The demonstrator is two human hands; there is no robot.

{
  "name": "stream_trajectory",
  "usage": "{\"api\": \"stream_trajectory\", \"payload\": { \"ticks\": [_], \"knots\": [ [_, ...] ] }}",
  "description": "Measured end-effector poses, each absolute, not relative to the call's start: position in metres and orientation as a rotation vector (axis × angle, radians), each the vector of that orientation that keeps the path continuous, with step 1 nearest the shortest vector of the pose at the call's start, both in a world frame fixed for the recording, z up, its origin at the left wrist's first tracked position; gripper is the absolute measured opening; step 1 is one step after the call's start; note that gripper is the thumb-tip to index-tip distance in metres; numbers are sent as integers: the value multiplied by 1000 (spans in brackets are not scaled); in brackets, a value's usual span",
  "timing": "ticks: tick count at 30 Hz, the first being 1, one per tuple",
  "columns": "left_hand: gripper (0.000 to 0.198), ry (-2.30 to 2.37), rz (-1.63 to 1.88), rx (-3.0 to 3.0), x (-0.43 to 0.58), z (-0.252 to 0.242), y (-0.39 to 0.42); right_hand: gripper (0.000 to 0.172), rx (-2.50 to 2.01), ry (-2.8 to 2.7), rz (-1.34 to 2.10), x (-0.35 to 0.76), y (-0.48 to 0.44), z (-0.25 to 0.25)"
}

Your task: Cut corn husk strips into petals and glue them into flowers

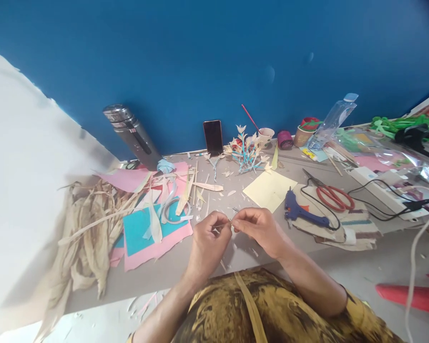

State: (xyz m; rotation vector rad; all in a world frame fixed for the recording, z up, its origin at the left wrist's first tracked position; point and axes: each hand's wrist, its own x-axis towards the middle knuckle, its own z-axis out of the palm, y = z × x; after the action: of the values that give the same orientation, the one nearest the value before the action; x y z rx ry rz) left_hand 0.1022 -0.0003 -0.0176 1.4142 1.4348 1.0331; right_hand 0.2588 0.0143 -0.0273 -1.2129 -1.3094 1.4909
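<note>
Near the table's front edge, my left hand (210,240) and my right hand (259,229) meet fingertip to fingertip. Both are closed in a pinch around something small and thin, mostly hidden by the fingers; its kind cannot be made out. Pale scraps lie around them on the grey table. Beyond my hands stands a bunch of pale flowers with blue stems (248,155). A sheet of cream paper (270,189) lies just past my right hand. To the left, a blue sheet (139,233) rests over pink paper (157,248), with dried husk strips (89,233) beside it.
On the right are a blue glue gun (305,213), red-handled scissors (334,196), a white power strip (379,190) with cables and a plastic bottle (332,123). A dark flask (136,138), a phone (213,137) and a paper cup (266,137) stand along the blue wall.
</note>
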Motion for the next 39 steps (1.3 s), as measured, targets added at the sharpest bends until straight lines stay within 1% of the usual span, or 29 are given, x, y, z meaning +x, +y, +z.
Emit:
{"api": "stream_trajectory", "payload": {
  "ticks": [3,6,13,20,23,27,29,31,34,36,39],
  "knots": [
    [10,1380,1001,1419,100,-16,-3,31,-1182,-1189,1608,260,15,-35],
    [9,1382,976,1389,98,-15,-4,32,-1155,-1154,1647,260,15,-37],
    [13,1359,934,1285,97,-10,-2,28,-1194,-1191,1546,256,12,-27],
    [17,1256,907,1190,92,-11,-1,21,-1202,-1262,1466,254,10,-33],
    [16,1238,885,1155,90,-13,1,19,-1248,-1395,1354,252,8,-31],
    [16,1263,859,1194,90,-15,2,17,-1361,-1605,1058,249,5,-28],
    [16,1258,849,1203,91,-16,2,17,-1395,-1629,986,248,4,-28],
    [17,1258,846,1203,92,-16,1,15,-1397,-1599,1015,249,3,-28],
    [22,1276,857,1202,93,-16,1,15,-1352,-1525,1155,252,4,-29],
    [22,1286,858,1206,95,-16,1,18,-1321,-1488,1229,254,4,-29],
    [16,1306,855,1225,97,-16,2,27,-1317,-1469,1211,258,5,-28]
  ]
}}
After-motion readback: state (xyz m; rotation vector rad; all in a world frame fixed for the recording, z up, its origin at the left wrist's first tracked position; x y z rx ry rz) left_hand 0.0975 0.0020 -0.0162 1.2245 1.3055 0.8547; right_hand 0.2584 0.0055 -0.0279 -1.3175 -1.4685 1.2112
